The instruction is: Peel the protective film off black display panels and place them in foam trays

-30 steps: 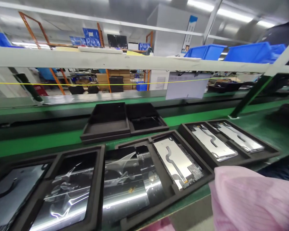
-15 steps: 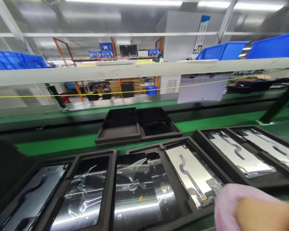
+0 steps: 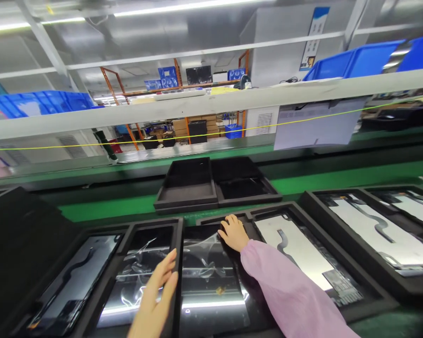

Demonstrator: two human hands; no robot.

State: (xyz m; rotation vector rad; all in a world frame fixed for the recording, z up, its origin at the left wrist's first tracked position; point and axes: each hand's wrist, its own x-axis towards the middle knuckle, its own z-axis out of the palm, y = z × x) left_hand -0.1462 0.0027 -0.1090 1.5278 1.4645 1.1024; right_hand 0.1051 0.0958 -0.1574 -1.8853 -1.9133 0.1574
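Note:
My right hand (image 3: 234, 232), in a pink sleeve, reaches to the far end of a glossy black panel (image 3: 211, 281) covered with wrinkled clear film. Its fingers curl over the panel's far edge. The panel lies in the left pocket of a black foam tray (image 3: 248, 217). The right pocket holds a silver-backed panel (image 3: 299, 251) with a flex cable. My left hand (image 3: 158, 293) hovers flat with fingers stretched out over the rim of the neighbouring tray (image 3: 179, 230), holding nothing.
Another two-pocket tray (image 3: 312, 203) with silver panels sits to the right. A dark tray (image 3: 190, 188) stands further back on the green belt. A tall black block (image 3: 17, 234) stands at left. A grey shelf beam (image 3: 197, 105) with blue bins (image 3: 352, 63) crosses overhead.
Both hands have come into view. My right arm reached forward from the lower right to the panel's far end, and my left hand rose from below. The view shifted left.

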